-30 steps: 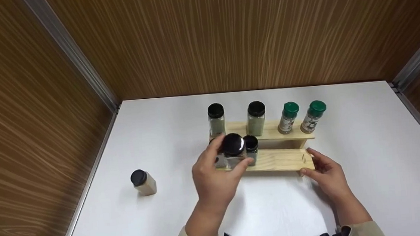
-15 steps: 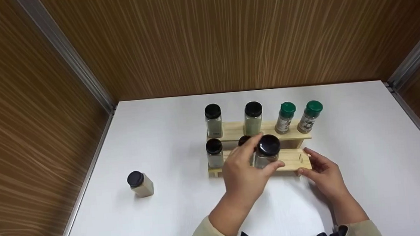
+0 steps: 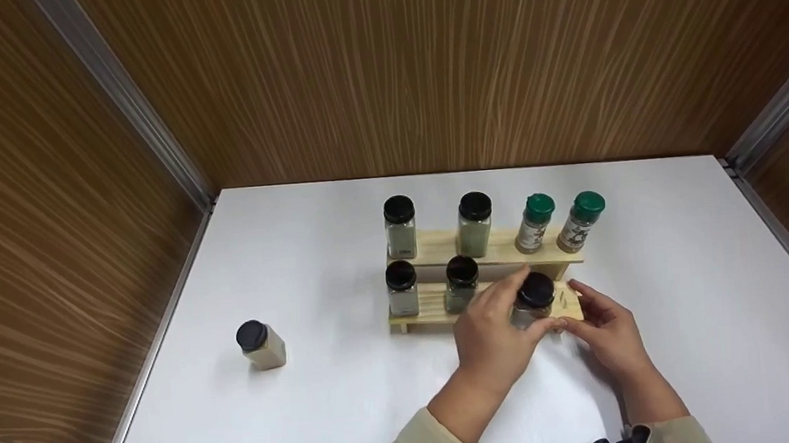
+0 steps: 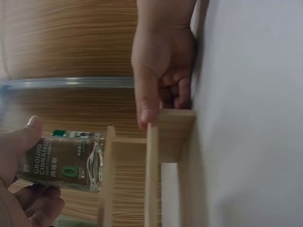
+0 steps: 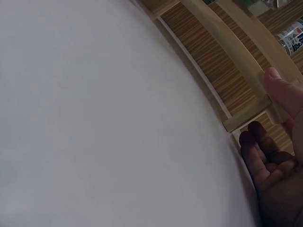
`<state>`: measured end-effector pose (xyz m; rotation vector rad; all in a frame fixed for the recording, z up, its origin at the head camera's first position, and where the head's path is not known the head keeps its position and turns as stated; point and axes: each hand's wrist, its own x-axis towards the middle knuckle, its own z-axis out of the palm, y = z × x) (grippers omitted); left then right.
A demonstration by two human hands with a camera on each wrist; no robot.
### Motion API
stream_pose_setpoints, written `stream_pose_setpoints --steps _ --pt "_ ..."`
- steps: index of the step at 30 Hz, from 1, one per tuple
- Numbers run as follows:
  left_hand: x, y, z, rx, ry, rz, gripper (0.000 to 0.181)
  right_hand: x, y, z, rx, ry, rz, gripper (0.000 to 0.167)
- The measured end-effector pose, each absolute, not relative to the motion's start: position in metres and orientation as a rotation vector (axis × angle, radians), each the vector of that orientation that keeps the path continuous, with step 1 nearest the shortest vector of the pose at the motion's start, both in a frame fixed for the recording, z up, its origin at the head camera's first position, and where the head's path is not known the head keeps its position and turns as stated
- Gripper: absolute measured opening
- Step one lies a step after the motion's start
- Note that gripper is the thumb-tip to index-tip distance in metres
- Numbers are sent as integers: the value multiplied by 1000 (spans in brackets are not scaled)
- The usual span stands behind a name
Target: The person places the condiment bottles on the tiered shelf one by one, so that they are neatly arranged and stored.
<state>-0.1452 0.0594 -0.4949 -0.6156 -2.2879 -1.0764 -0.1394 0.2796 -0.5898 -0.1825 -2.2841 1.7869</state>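
Note:
My left hand [image 3: 495, 340] holds a ground cinnamon jar [image 3: 536, 290] with a black lid, thumb on one side and fingers on the other. The cinnamon jar's label [image 4: 59, 161] is readable in the left wrist view. Its base is close to the lower shelf of a two-step wooden spice rack [image 3: 433, 306]; whether they touch I cannot tell. My right hand [image 3: 611, 335] grips the right end of that lower shelf, thumb at the front edge [image 5: 279, 87]. Two black-lidded spice jars, one pale [image 3: 403, 298] and one darker [image 3: 462, 293], stand on the same shelf, to the left.
On the upper shelf stand two black-lidded jars [image 3: 401, 235] and two green-capped shakers [image 3: 536, 228]. A lone black-lidded jar [image 3: 264, 348] with beige contents is on the white table [image 3: 325, 410] at left. Wood-grain panels [image 3: 383, 74] rise behind and beside the table.
My left hand has carried the cinnamon jar rightward along the lower shelf and lower, uncovering the two jars at left. The right hand has kept its grip on the rack's end.

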Motion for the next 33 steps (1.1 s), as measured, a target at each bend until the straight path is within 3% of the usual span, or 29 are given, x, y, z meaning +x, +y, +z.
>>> stream_pose_setpoints --steps 21,33 --pt "-151 78 -523 -445 -2436 -912 74 -137 279 -593 -215 -2278 1779 71" --pt "-150 75 -532 -449 -2453 -897 87 -139 280 -591 -217 -2329 1760 71"
